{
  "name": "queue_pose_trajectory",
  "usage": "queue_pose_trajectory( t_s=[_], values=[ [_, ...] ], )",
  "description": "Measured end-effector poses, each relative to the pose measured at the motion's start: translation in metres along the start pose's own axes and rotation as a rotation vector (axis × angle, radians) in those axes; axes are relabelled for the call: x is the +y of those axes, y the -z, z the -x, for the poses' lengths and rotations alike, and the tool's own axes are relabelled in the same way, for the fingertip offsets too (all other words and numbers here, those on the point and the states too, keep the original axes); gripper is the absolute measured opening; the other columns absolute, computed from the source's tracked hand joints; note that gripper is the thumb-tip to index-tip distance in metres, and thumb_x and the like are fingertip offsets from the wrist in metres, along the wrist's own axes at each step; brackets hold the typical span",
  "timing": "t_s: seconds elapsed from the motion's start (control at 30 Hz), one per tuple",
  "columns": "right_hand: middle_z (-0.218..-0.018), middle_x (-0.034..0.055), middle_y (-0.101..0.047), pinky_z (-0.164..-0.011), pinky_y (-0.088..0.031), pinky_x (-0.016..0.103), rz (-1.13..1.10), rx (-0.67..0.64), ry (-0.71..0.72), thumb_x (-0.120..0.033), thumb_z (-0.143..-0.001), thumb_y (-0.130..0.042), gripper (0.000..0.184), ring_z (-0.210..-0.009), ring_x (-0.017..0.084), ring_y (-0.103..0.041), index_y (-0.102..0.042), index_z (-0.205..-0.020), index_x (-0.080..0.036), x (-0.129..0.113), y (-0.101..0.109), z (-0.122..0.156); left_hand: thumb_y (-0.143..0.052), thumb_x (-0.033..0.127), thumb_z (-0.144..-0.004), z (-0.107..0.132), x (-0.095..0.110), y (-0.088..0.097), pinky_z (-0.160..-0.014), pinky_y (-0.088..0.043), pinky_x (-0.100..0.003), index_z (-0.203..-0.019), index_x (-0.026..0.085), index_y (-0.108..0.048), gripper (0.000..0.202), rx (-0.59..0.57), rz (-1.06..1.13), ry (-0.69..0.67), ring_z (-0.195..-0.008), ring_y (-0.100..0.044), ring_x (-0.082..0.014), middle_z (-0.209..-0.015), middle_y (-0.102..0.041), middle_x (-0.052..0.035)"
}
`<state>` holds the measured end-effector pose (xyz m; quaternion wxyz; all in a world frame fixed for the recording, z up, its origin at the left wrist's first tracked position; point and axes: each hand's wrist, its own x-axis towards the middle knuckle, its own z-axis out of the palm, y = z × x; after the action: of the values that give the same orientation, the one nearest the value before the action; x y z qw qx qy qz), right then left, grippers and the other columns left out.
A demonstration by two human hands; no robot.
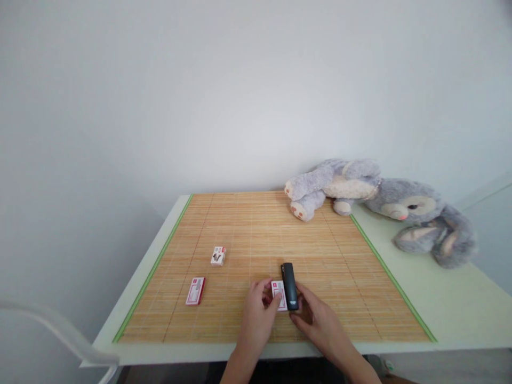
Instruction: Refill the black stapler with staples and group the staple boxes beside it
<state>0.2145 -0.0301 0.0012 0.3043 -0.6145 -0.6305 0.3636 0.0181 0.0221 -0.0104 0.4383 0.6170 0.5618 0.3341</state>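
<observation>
A black stapler (pixel 289 287) lies lengthwise on the bamboo mat (pixel 248 229), close to its front edge. Directly along its left side is a small flat white box with a red border (pixel 279 294). My left hand (pixel 259 309) grips this box, thumb on its top and fingers at its far left edge. From the right, my right hand (pixel 318 317) closes around the near end of the stapler, with the index finger along its side and the thumb by its near end. Some fingertips of both hands are hidden.
A similar white and red box (pixel 195 291) lies at the mat's left. Behind it sits a smaller white box with a dark picture (pixel 218 256). A grey plush rabbit (pixel 352 184) lies across the back right of the white table (pixel 452 298). A white curved bar (pixel 60 325) shows at lower left.
</observation>
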Motion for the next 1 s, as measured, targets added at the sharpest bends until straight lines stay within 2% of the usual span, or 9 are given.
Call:
queue_pose_trajectory(
  t_s=[0.17,0.23,0.3,0.4,0.47,0.53,0.67,0.87,1.0],
  values=[
    [-0.101,0.0023,-0.070,-0.090,-0.052,0.036,-0.009,-0.001,-0.002,-0.022,-0.085,-0.062,0.069,-0.095,0.024,-0.068,-0.047,-0.153,-0.025,0.002,0.000,0.000,-0.060,0.049,-0.098,0.001,0.005,0.017,-0.079,-0.059,-0.034,-0.130,0.026,-0.069,0.040,0.070,-0.112,-0.027,-0.087,-0.068,-0.0194,-0.114,-0.069,-0.0066],
    [-0.102,0.0023,-0.071,-0.090,-0.052,0.036,-0.017,0.000,-0.001,-0.022,-0.085,-0.062,0.071,-0.096,0.024,-0.068,-0.046,-0.154,-0.025,0.005,0.000,0.000,-0.056,0.054,-0.098,0.002,0.000,0.049,-0.092,-0.057,-0.041,-0.131,0.026,-0.068,0.045,0.188,-0.199,-0.014,-0.099,-0.067,-0.0247,-0.121,-0.067,-0.0092],
    [-0.102,0.0022,-0.071,-0.090,-0.052,0.036,-0.017,0.001,-0.004,-0.023,-0.085,-0.062,0.072,-0.095,0.024,-0.068,-0.044,-0.155,-0.025,0.006,0.000,0.000,-0.057,0.057,-0.095,0.003,-0.011,0.092,-0.117,-0.040,-0.055,-0.135,0.020,-0.065,0.055,0.372,-0.305,0.021,-0.129,-0.055,-0.0353,-0.134,-0.059,-0.0152],
    [-0.102,0.0018,-0.071,-0.088,-0.052,0.036,-0.001,-0.006,-0.013,-0.024,-0.086,-0.062,0.072,-0.094,0.024,-0.068,-0.044,-0.155,-0.025,0.007,-0.001,0.001,-0.057,0.061,-0.090,0.004,-0.033,0.154,-0.124,-0.018,-0.068,-0.142,0.013,-0.057,0.071,0.569,-0.425,0.108,-0.148,-0.032,-0.0469,-0.151,-0.046,-0.0232],
    [-0.102,0.0018,-0.070,-0.087,-0.052,0.036,0.010,-0.011,-0.017,-0.025,-0.087,-0.062,0.071,-0.094,0.024,-0.068,-0.043,-0.156,-0.025,0.007,-0.001,0.000,-0.061,0.062,-0.085,0.005,-0.045,0.178,-0.117,-0.035,-0.064,-0.135,0.015,-0.062,0.068,0.538,-0.447,0.149,-0.133,-0.052,-0.0441,-0.138,-0.059,-0.0200],
    [-0.102,0.0020,-0.070,-0.086,-0.052,0.036,0.018,-0.017,-0.021,-0.026,-0.088,-0.061,0.071,-0.093,0.024,-0.068,-0.043,-0.156,-0.025,0.007,0.000,0.000,-0.063,0.060,-0.083,0.003,-0.050,0.184,-0.102,-0.050,-0.055,-0.129,0.018,-0.065,0.062,0.467,-0.443,0.173,-0.108,-0.067,-0.0362,-0.121,-0.070,-0.0135],
    [-0.103,0.0021,-0.070,-0.087,-0.052,0.036,0.021,-0.021,-0.024,-0.026,-0.088,-0.061,0.071,-0.094,0.024,-0.068,-0.042,-0.156,-0.025,0.008,0.000,-0.001,-0.066,0.053,-0.083,-0.004,-0.036,0.151,-0.087,-0.055,-0.046,-0.127,0.019,-0.065,0.056,0.391,-0.417,0.161,-0.086,-0.069,-0.0282,-0.106,-0.073,-0.0076],
    [-0.100,0.0010,-0.071,-0.086,-0.052,0.035,0.008,0.004,0.009,-0.024,-0.086,-0.062,0.070,-0.093,0.023,-0.068,-0.046,-0.154,-0.025,0.007,-0.001,-0.001,-0.067,0.042,-0.085,-0.008,0.016,0.058,-0.081,-0.055,-0.037,-0.128,0.022,-0.063,0.048,0.245,-0.285,0.040,-0.085,-0.069,-0.0219,-0.109,-0.071,-0.0066],
    [-0.100,0.0009,-0.071,-0.086,-0.052,0.035,-0.006,0.010,0.012,-0.023,-0.086,-0.062,0.069,-0.092,0.023,-0.068,-0.046,-0.153,-0.026,0.005,-0.002,0.000,-0.069,0.031,-0.082,-0.005,0.033,0.020,-0.084,-0.053,-0.036,-0.119,0.022,-0.066,0.038,0.141,-0.220,-0.008,-0.091,-0.068,-0.0218,-0.105,-0.069,-0.0055]
  ],
)
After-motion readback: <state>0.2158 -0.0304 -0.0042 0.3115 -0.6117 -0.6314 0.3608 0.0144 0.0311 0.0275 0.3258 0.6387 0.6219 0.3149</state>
